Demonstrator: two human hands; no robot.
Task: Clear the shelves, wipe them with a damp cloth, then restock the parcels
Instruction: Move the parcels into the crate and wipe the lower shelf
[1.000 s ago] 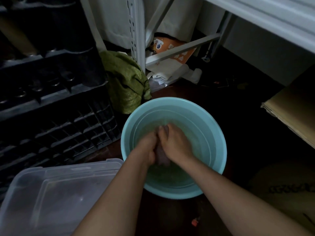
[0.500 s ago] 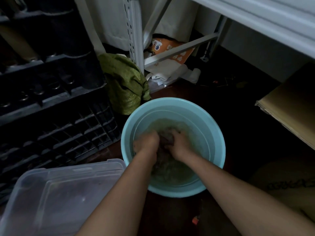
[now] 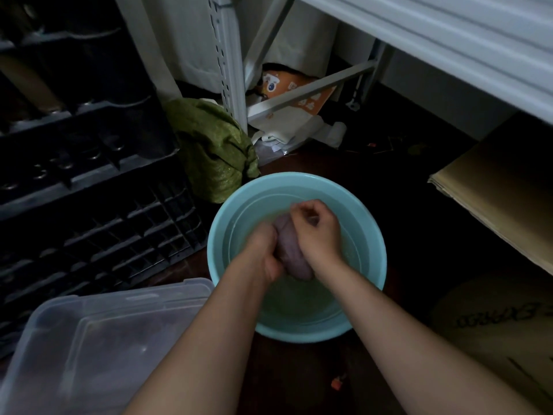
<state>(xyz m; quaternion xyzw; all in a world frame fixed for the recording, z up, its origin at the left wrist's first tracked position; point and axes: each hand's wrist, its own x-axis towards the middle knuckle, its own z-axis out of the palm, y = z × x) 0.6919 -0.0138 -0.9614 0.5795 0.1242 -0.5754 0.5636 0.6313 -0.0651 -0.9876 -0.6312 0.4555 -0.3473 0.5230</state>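
Fingers point(image 3: 302, 208) of both hands curled tight around purple cloth point(image 3: 291, 259) over basin point(image 3: 371, 235).

Counting outward from the one turquoise basin point(image 3: 371, 235) on the floor: I have two hands over it, my left hand point(image 3: 263, 250) and my right hand point(image 3: 317, 235), with one purplish cloth point(image 3: 291, 256) bunched between them. Just behind the basin's far-left rim lies one green cloth point(image 3: 215, 154). Near its left side sits one clear plastic bin point(image 3: 89, 339). Beyond the basin I count one orange printed bag point(image 3: 296, 91). Well right of the basin are two cardboard boxes point(image 3: 502, 187).
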